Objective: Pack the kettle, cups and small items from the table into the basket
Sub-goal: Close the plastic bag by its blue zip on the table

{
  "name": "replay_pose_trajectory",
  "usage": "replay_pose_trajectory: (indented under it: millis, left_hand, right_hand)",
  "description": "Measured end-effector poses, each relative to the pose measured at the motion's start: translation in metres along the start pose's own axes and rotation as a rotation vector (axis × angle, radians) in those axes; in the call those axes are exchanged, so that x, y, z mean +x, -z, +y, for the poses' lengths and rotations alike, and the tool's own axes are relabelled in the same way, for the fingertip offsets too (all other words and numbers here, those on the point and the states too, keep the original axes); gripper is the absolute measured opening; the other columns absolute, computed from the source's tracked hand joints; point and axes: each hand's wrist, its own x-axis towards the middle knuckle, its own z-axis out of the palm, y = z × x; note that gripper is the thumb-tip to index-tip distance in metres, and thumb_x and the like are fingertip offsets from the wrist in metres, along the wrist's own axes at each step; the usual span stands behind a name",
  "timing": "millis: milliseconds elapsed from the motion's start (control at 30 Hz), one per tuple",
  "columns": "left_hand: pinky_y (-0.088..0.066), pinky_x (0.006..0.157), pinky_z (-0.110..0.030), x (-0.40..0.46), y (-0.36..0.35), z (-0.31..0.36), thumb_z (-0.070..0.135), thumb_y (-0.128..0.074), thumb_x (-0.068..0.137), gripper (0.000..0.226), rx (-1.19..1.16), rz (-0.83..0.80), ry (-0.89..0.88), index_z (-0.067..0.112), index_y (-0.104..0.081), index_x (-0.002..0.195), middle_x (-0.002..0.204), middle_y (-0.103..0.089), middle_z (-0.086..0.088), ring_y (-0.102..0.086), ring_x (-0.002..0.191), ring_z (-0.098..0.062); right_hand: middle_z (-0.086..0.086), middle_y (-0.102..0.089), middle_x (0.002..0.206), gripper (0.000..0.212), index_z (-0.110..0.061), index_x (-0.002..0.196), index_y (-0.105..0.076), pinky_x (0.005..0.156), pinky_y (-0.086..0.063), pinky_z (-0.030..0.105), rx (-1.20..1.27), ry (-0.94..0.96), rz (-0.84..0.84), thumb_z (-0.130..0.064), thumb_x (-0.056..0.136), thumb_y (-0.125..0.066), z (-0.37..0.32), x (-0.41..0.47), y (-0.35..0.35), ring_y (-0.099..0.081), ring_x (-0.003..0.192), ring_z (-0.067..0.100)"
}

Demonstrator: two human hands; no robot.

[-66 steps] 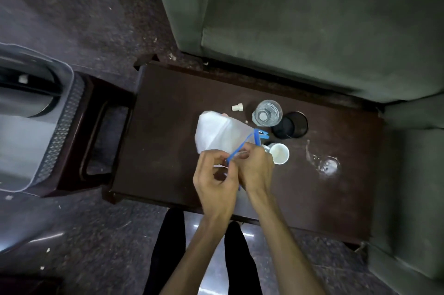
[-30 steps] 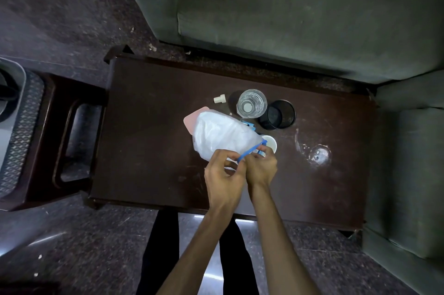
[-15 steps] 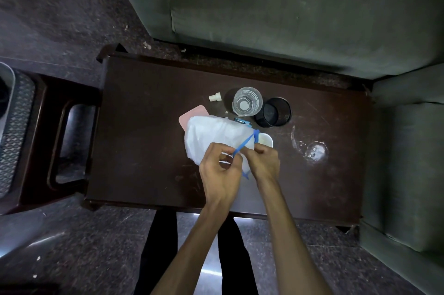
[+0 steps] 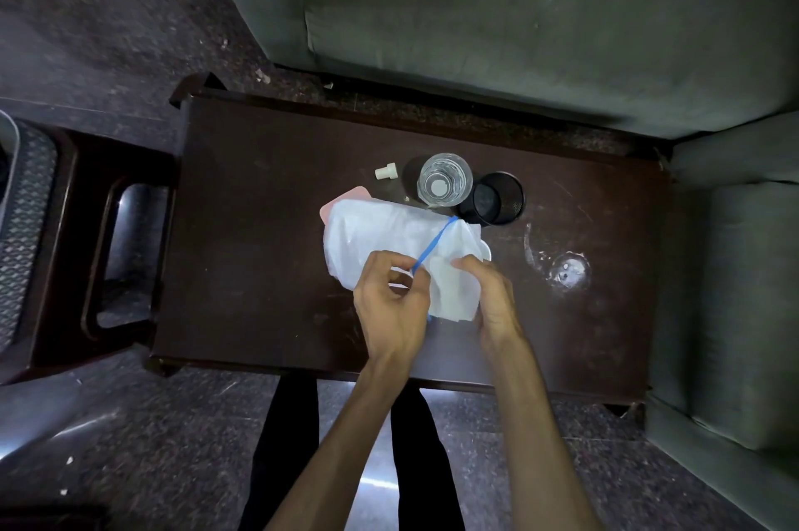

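Above the dark wooden table (image 4: 259,253) I hold a white plastic bag (image 4: 380,241) with a blue drawstring (image 4: 434,247). My left hand (image 4: 393,305) pinches the drawstring. My right hand (image 4: 490,297) grips the bag's loose mouth. Behind the bag stand a clear glass (image 4: 444,179) and a black mesh cup (image 4: 497,198). A small white plug (image 4: 385,171) lies left of the glass. A pink flat item (image 4: 335,206) pokes out under the bag, and a white cup's rim (image 4: 487,253) shows at the bag's right edge. A fallen clear glass (image 4: 566,271) lies to the right. The grey basket (image 4: 21,223) sits at the far left.
A green sofa (image 4: 519,11) borders the table's far side and its arm (image 4: 735,292) the right end. The basket rests on a dark stool (image 4: 108,253) left of the table. My legs stand on the speckled floor at the near edge.
The bag's mouth has spread toward me, now hanging loose between my hands. My hands have moved apart along the blue drawstring. The view has shifted right, leaving only the basket's edge visible.
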Motion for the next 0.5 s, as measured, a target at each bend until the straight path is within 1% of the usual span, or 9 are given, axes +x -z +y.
replay_pose_trajectory:
  millis: [67, 133, 200, 233, 267, 333, 400, 467, 500]
  left_hand:
    - [-0.055, 0.058, -0.022, 0.000, 0.000, -0.002, 0.015, -0.069, 0.078, 0.014, 0.006, -0.019, 0.011, 0.027, -0.062, 0.076, 0.085, -0.068, 0.010, -0.068, 0.069, -0.010]
    - [-0.055, 0.055, -0.024, 0.001, 0.000, -0.005, 0.016, -0.069, 0.080, 0.011, 0.003, -0.023, 0.045, 0.025, -0.063, 0.078, 0.084, -0.069, 0.010, -0.069, 0.065, -0.009]
    - [-0.054, 0.051, -0.021, 0.002, 0.001, -0.008, 0.013, -0.067, 0.080, 0.010, -0.021, -0.029, 0.083, 0.023, -0.065, 0.081, 0.084, -0.070, 0.010, -0.069, 0.060, -0.008]
    - [-0.054, 0.050, -0.021, 0.002, 0.002, -0.008, 0.013, -0.066, 0.080, 0.010, -0.030, -0.036, 0.093, 0.023, -0.066, 0.082, 0.084, -0.070, 0.010, -0.070, 0.060, -0.008]
    - [-0.055, 0.051, -0.022, 0.003, 0.002, -0.009, 0.015, -0.066, 0.079, 0.009, -0.032, -0.041, 0.097, 0.024, -0.066, 0.082, 0.085, -0.070, 0.011, -0.070, 0.062, -0.009]
    - [-0.056, 0.053, -0.024, 0.004, 0.002, -0.009, 0.020, -0.064, 0.077, 0.008, -0.020, -0.046, 0.100, 0.027, -0.066, 0.082, 0.086, -0.070, 0.014, -0.070, 0.068, -0.013]
    - [-0.054, 0.054, -0.020, 0.004, 0.001, -0.008, 0.022, -0.064, 0.077, 0.007, -0.006, -0.059, 0.092, 0.027, -0.066, 0.082, 0.086, -0.070, 0.014, -0.068, 0.069, -0.011]
    - [-0.053, 0.056, -0.017, 0.004, -0.001, -0.008, 0.021, -0.065, 0.077, 0.008, 0.007, -0.075, 0.088, 0.027, -0.065, 0.082, 0.087, -0.070, 0.012, -0.067, 0.068, -0.008]
    - [-0.053, 0.057, -0.017, 0.004, -0.001, -0.007, 0.021, -0.065, 0.077, 0.008, 0.014, -0.079, 0.089, 0.027, -0.065, 0.083, 0.087, -0.070, 0.011, -0.067, 0.069, -0.008]
  right_hand:
    - [-0.001, -0.081, 0.096, 0.041, -0.020, 0.105, -0.075, 0.056, -0.058, 0.025, -0.060, 0.041, -0.037, -0.029, 0.068, -0.086, 0.000, 0.002, -0.001, -0.079, 0.079, 0.013]
    - [-0.001, -0.080, 0.104, 0.054, -0.020, 0.117, -0.070, 0.066, -0.061, 0.026, -0.169, 0.105, -0.026, -0.020, 0.068, -0.095, -0.001, 0.006, -0.004, -0.079, 0.092, 0.016]
    - [-0.006, -0.075, 0.112, 0.072, -0.022, 0.123, -0.062, 0.069, -0.056, 0.019, -0.317, 0.176, 0.008, -0.020, 0.061, -0.099, -0.001, 0.009, -0.007, -0.073, 0.097, 0.007]
    - [-0.008, -0.072, 0.114, 0.079, -0.025, 0.124, -0.058, 0.069, -0.053, 0.017, -0.387, 0.198, 0.021, -0.025, 0.057, -0.099, 0.001, 0.009, -0.008, -0.069, 0.098, 0.003]
    - [-0.009, -0.069, 0.114, 0.084, -0.027, 0.123, -0.055, 0.070, -0.052, 0.020, -0.440, 0.204, 0.027, -0.033, 0.052, -0.099, 0.002, 0.009, -0.009, -0.068, 0.099, 0.005]
    - [-0.009, -0.065, 0.109, 0.093, -0.031, 0.125, -0.049, 0.070, -0.049, 0.028, -0.575, 0.204, 0.052, -0.051, 0.046, -0.093, 0.004, 0.007, -0.012, -0.064, 0.097, 0.016]
    - [-0.003, -0.066, 0.104, 0.092, -0.027, 0.130, -0.048, 0.067, -0.045, 0.031, -0.768, 0.249, 0.146, -0.053, 0.054, -0.091, 0.009, 0.008, -0.016, -0.062, 0.093, 0.025]
    - [0.008, -0.072, 0.106, 0.073, -0.019, 0.129, -0.053, 0.069, -0.047, 0.034, -0.878, 0.311, 0.237, -0.039, 0.068, -0.087, 0.014, 0.011, -0.017, -0.068, 0.097, 0.035]
    - [0.011, -0.074, 0.106, 0.063, -0.016, 0.127, -0.057, 0.071, -0.050, 0.034, -0.857, 0.333, 0.254, -0.034, 0.073, -0.083, 0.015, 0.011, -0.016, -0.069, 0.099, 0.037]
